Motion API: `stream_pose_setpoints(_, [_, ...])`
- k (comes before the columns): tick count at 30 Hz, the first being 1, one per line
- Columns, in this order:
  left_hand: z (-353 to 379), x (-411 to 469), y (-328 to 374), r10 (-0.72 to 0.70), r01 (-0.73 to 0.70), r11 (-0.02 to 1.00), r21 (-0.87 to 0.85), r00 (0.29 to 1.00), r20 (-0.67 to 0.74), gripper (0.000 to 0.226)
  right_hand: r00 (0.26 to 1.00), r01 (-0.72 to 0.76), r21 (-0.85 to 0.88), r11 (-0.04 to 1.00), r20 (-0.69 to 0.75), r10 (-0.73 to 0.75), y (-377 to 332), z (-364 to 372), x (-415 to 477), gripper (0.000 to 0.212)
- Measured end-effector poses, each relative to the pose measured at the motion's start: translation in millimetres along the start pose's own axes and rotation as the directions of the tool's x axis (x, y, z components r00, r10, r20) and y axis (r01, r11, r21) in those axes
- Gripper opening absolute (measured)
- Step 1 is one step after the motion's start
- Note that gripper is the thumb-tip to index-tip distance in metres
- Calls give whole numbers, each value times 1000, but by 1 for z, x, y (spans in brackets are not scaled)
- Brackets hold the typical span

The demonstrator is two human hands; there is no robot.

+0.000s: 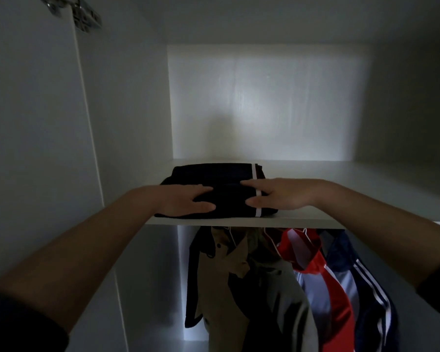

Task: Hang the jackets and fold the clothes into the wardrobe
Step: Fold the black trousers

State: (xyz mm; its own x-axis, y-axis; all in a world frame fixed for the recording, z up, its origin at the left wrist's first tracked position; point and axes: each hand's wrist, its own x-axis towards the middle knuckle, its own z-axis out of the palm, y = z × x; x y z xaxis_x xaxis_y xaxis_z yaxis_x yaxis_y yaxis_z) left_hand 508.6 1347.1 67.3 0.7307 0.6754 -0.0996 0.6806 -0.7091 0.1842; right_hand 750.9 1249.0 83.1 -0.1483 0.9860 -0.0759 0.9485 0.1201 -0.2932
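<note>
"Head view, biggest thing first: what does the wardrobe [264, 102] hold?"

"Below the white shelf [341, 179], jackets hang in a row: a tan jacket [214, 288] at left, a red jacket [313, 257] in the middle and a navy jacket [361, 283] with white stripes at right. That makes at least 3. Dark cloth beside the tan one may be another, but it is too dim to tell."

"So the hanging is done?"

"For what shows, I would judge yes. Whether more jackets wait outside the wardrobe, I cannot tell."

"And the folding?"

"1 folded dark garment [214, 174] with a white stripe lies on the shelf, at its near edge, left of the middle. It is the only folded piece I can see there."

"The 2 hands?"

"Both are on it. The left hand [186, 199] rests on its left end, and the right hand [282, 193] on its right end, over the stripe. The fingers [201, 206] lie straight and flat on the cloth, released rather than clenched, pressing and not pinching."

"What is left, then?"

"My guess is to settle this piece farther in, then fetch any other clothes to fold. With only 1 piece on the shelf, the folding part seems early."
</note>
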Motion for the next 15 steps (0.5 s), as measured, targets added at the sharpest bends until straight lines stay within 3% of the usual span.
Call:
stream_pose_setpoints(8, [-8,65,-49,-178,187,962,197,982,-66,62,999,15,-100,995,-27,-18,-11,3,87,63])
stream_pose_setpoints(12, [-20,110,-81,-257,263,944,199,965,-55,60,999,24,-149,989,-28,-28,-6,-3,151,48])
stream_pose_setpoints(15, [-25,137,-104,-297,302,943,143,953,-53,62,999,24,-180,983,-19,-28,5,-8,192,50])
